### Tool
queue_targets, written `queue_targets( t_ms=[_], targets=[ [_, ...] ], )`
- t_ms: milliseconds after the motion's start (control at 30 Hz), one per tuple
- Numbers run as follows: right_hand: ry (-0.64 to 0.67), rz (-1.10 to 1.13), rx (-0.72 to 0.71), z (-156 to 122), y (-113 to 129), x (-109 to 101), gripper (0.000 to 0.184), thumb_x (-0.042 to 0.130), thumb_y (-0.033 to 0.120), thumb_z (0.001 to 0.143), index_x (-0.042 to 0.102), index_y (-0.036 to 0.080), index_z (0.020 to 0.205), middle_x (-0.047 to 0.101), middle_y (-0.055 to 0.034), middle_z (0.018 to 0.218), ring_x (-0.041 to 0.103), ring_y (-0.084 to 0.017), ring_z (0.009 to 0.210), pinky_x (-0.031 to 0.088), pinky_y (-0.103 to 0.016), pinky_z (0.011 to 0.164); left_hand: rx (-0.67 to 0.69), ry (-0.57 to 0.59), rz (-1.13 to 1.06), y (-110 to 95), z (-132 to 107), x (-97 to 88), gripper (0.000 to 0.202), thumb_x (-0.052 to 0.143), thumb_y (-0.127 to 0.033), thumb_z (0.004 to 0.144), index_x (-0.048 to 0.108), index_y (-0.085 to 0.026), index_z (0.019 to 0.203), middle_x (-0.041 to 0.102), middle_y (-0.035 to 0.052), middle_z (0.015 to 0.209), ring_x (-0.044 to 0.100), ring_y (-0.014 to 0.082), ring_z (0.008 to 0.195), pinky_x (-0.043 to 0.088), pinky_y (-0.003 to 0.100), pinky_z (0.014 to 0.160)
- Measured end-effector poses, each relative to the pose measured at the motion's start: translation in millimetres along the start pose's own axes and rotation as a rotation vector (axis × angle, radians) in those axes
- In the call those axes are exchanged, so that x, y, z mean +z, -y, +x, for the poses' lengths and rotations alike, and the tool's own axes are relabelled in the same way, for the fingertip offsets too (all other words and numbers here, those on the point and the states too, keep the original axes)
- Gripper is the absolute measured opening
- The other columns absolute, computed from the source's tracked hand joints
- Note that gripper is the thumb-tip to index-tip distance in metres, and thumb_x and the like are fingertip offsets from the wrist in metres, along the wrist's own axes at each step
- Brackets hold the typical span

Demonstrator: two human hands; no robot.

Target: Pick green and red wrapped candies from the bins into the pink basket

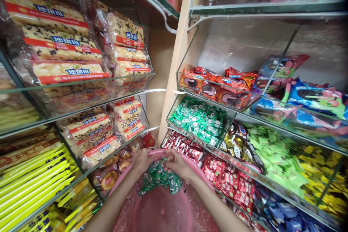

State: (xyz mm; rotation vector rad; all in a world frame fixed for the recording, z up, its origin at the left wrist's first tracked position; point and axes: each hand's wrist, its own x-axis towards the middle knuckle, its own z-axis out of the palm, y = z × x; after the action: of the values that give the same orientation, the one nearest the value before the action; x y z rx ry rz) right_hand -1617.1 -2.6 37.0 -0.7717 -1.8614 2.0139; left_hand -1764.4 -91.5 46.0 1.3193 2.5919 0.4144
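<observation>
A pink perforated plastic basket (162,211) is in front of me at the lower middle. Against its far inner wall is a clump of small green-wrapped candies (161,177); I cannot tell whether a clear bag encloses them. My left hand (141,160) is closed at the far left part of the rim, beside the candies, and what its fingers grip is hidden. On the other side, my right hand (176,164) has its fingers curled, thumb and forefinger pinched at the upper right of the green clump.
Ahead, a glass bin holds more green candies (199,117), above red-packed sweets (228,177). Light green (274,152) and yellow packets (320,174) lie to the right. Wrapped sachima bars (67,45) and yellow sticks (35,181) fill the left shelves. Glass shelf edges (252,179) surround the basket closely.
</observation>
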Motion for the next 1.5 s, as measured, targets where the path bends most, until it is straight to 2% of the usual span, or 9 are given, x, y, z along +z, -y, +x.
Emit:
queue_targets(
  t_ms=[67, 167, 233, 433, 767, 933, 1100, 1267, 1500],
  targets=[
    [0.043, 0.031, 0.048, -5, -2, 2, 0.043, 0.069, 0.029, 0.058, 0.048, 0.019, 0.094, 0.050, 0.0093, 0.061, 0.058, -0.011, 0.054, 0.044, -0.024, 0.052, 0.002, 0.000, 0.020, -1, 0, 0.9, 0.026, 0.047, -0.040, 0.080, 0.065, -0.023, 0.090, 0.069, 0.0066, 0.091, 0.062, 0.0200, 0.087, 0.039, 0.024, 0.066],
    [0.078, 0.033, 0.120, -9, -11, 5, 0.035, 0.070, 0.033, 0.056, 0.052, 0.017, 0.081, 0.054, 0.0061, 0.062, 0.060, -0.012, 0.058, 0.047, -0.026, 0.058, 0.000, 0.009, 0.036, -3, 1, 1.6, 0.026, 0.046, -0.039, 0.081, 0.064, -0.022, 0.088, 0.069, 0.0071, 0.091, 0.062, 0.0207, 0.088, 0.040, 0.024, 0.069],
    [0.076, -0.002, 0.143, -8, -20, 6, 0.032, 0.070, 0.035, 0.057, 0.052, 0.016, 0.075, 0.055, 0.0053, 0.058, 0.059, -0.012, 0.056, 0.046, -0.026, 0.056, -0.008, 0.022, 0.040, -4, 1, 2.0, 0.026, 0.047, -0.039, 0.080, 0.064, -0.022, 0.089, 0.069, 0.0074, 0.091, 0.062, 0.0212, 0.089, 0.041, 0.025, 0.070],
    [-0.011, -0.114, 0.016, -1, -40, 7, 0.031, 0.070, 0.038, 0.059, 0.053, 0.016, 0.070, 0.052, 0.0055, 0.050, 0.048, -0.009, 0.043, 0.038, -0.023, 0.046, 0.016, 0.026, 0.042, -5, 2, 6.9, 0.025, 0.047, -0.036, 0.080, 0.064, -0.022, 0.092, 0.069, 0.0081, 0.090, 0.063, 0.0218, 0.089, 0.042, 0.026, 0.071],
    [0.011, -0.160, -0.070, 3, -52, 17, 0.026, 0.067, 0.037, 0.062, 0.053, 0.016, 0.068, 0.053, 0.0041, 0.053, 0.052, -0.011, 0.045, 0.040, -0.023, 0.045, 0.011, 0.015, 0.052, -4, 5, 13.5, 0.027, 0.046, -0.037, 0.079, 0.064, -0.022, 0.093, 0.069, 0.0094, 0.092, 0.063, 0.0232, 0.088, 0.043, 0.028, 0.070],
    [-0.042, -0.439, -0.117, 2, -51, 14, 0.012, 0.064, 0.023, 0.064, 0.060, 0.015, 0.072, 0.052, 0.0037, 0.054, 0.048, -0.010, 0.050, 0.034, -0.021, 0.046, -0.003, 0.015, 0.055, -3, 7, 15.7, 0.027, 0.047, -0.037, 0.079, 0.064, -0.021, 0.093, 0.069, 0.0100, 0.091, 0.063, 0.0239, 0.089, 0.043, 0.029, 0.072],
    [-0.067, -0.716, -0.172, -3, -41, 14, 0.014, 0.061, 0.014, 0.064, 0.063, 0.015, 0.078, 0.053, 0.0024, 0.062, 0.047, -0.011, 0.056, 0.033, -0.021, 0.051, 0.005, 0.017, 0.057, -3, 7, 16.1, 0.027, 0.047, -0.037, 0.080, 0.065, -0.021, 0.092, 0.069, 0.0094, 0.091, 0.063, 0.0228, 0.089, 0.043, 0.028, 0.072],
    [-0.017, -0.979, -0.304, -11, -34, 13, 0.012, 0.052, 0.014, 0.074, 0.060, 0.017, 0.083, 0.058, -0.0030, 0.083, 0.054, -0.016, 0.078, 0.039, -0.025, 0.067, 0.002, 0.026, 0.058, -6, 7, 13.9, 0.026, 0.047, -0.037, 0.081, 0.064, -0.023, 0.094, 0.069, 0.0090, 0.094, 0.062, 0.0222, 0.090, 0.042, 0.027, 0.073],
    [0.024, -1.101, -0.290, -17, -33, 11, 0.013, 0.047, 0.013, 0.078, 0.056, 0.017, 0.086, 0.054, -0.0060, 0.100, 0.055, -0.017, 0.089, 0.042, -0.026, 0.074, 0.005, 0.038, 0.029, -10, 7, 9.7, 0.026, 0.048, -0.037, 0.080, 0.064, -0.023, 0.096, 0.069, 0.0092, 0.094, 0.062, 0.0230, 0.091, 0.042, 0.028, 0.073]
  ],
)
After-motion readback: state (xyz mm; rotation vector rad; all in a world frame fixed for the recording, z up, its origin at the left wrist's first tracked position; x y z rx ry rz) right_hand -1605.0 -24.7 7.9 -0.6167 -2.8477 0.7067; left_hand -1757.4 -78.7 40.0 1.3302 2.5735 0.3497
